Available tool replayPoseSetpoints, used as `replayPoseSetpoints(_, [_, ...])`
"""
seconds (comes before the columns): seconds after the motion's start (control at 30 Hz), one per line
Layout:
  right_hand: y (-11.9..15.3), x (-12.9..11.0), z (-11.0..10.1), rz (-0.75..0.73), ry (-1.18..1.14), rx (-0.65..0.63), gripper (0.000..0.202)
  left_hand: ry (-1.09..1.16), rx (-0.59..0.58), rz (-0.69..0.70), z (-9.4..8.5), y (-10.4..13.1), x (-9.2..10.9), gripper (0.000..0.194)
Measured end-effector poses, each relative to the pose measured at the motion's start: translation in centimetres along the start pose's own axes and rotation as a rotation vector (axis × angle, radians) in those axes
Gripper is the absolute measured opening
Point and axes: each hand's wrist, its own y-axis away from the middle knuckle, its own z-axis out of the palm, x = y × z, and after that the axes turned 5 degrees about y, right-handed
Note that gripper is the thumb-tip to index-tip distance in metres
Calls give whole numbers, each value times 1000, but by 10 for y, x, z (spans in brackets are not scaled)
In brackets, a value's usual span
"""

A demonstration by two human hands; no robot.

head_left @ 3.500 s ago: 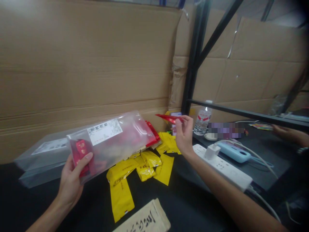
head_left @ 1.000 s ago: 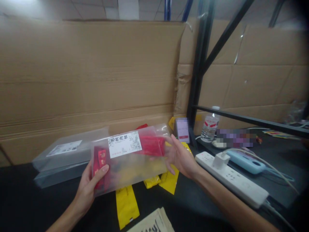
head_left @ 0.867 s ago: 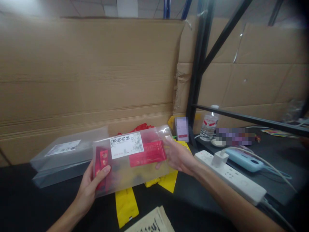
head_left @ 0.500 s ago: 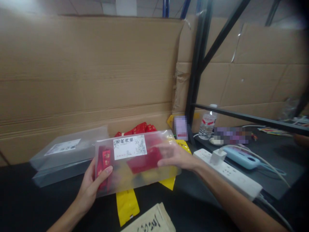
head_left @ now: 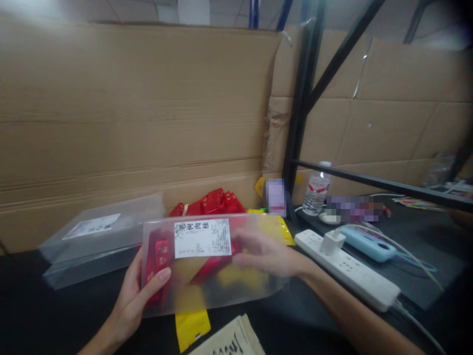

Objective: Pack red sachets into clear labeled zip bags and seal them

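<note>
My left hand grips the left end of a frosted, see-through pouch with a white label, its thumb on the front. Inside the pouch, red packets stand at the left end, by my left thumb. My right hand reaches into the right side of the pouch and looks hazy through the plastic. Its fingers are closed on the upper end of a slanted red packet. Yellow packets show through the pouch; one yellow packet sticks out below it.
More frosted pouches lie at the left. Red packets are piled behind the held pouch. A beige packet is at the front edge. To the right are a power strip, a blue device, a bottle and a black frame.
The held pouch has come down a little and is more level. The red packet inside has shifted and slants more, with my right hand at its upper end.
</note>
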Motion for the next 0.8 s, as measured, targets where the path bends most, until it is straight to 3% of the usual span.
replayPoseSetpoints(0.07, [1,-6,3,21,6,-51,58,17,5,-29,4,2,0,76])
replayPoseSetpoints(0.17, [1,-14,8,14,-39,-20,70,17,16,-62,10,5,0,80])
replayPoseSetpoints(0.43, [0,-7,17,-55,-17,164,55,22,107,-65,27,13,6,74])
replayPoseSetpoints(0.6, [2,-1,20,20,-7,55,87,26,40,-83,25,13,-1,78])
replayPoseSetpoints(0.7, [3,0,26,13,17,15,83,10,-31,-95,20,13,-7,77])
replayPoseSetpoints(0.8, [4,5,33,49,-11,105,68,7,-50,-104,17,12,-11,75])
